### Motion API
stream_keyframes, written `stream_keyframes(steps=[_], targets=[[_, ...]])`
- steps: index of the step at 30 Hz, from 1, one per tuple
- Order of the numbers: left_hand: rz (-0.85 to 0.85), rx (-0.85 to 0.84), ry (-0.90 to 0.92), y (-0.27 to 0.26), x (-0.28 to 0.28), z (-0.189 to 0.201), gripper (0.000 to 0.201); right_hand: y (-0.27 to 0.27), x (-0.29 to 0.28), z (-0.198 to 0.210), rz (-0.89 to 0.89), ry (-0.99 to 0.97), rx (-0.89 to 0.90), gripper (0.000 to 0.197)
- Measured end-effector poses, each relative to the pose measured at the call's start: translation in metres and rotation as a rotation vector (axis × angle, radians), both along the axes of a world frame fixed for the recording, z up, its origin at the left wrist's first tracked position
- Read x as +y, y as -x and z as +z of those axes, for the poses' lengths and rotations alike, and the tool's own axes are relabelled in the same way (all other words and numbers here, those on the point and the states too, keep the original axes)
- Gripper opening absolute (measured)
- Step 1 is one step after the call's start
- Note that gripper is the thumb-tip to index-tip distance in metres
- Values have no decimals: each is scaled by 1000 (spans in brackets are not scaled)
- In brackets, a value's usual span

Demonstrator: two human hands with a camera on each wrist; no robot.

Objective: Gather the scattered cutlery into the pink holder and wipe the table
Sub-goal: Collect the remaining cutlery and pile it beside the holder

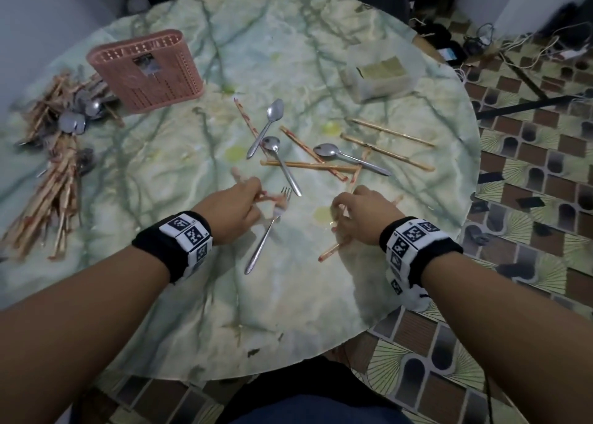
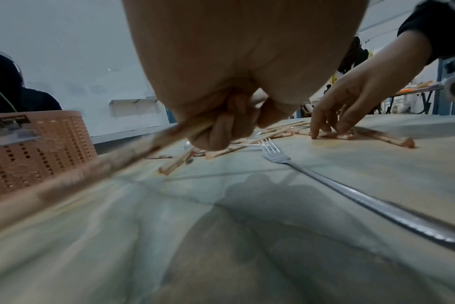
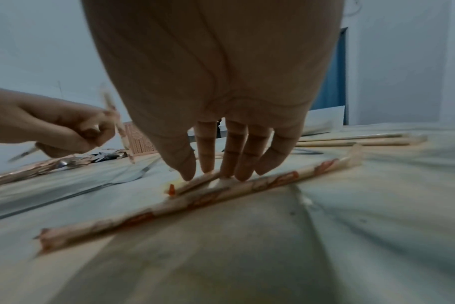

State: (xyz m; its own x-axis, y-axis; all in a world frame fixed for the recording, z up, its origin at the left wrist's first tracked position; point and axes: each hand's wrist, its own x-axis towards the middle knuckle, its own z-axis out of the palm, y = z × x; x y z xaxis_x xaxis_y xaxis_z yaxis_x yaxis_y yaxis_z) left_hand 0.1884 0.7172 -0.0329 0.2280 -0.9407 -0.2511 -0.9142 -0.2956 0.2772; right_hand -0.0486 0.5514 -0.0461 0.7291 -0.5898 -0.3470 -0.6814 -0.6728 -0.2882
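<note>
The pink holder (image 1: 147,70) lies on its side at the back left of the round marble table (image 1: 288,311). My left hand (image 1: 256,195) grips a blurred wrapped chopstick pair (image 2: 143,148) in a fist, just left of a fork (image 1: 266,234) lying on the table. My right hand (image 1: 340,218) presses straight fingertips (image 3: 216,172) onto two wrapped chopstick pairs (image 3: 169,205) lying flat. Three spoons (image 1: 282,163) and several more chopsticks (image 1: 308,165) lie scattered beyond both hands.
A heap of chopsticks and spoons (image 1: 61,154) lies at the table's left edge beside the holder. A clear box (image 1: 378,77) stands at the back right. Yellowish spots (image 1: 236,153) mark the tabletop. Cables and gear (image 1: 513,48) litter the tiled floor on the right.
</note>
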Motion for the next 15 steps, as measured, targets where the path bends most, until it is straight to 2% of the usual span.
stream_keyframes(steps=[5,8,9,13,15], targets=[[-42,-63,-56,-3,5,-7,18,-14,12,1,18,-37,-91,32],[-40,-29,-56,-6,5,-6,12,-12,8,10,23,-80,-119,31],[-28,-14,-42,-7,5,-5,11,-9,5,14,50,-75,-85,28],[63,26,-4,-8,3,-6,20,1,-6,18,241,-42,233,28],[105,11,-40,-1,0,-5,23,1,-11,15,293,-51,253,21]])
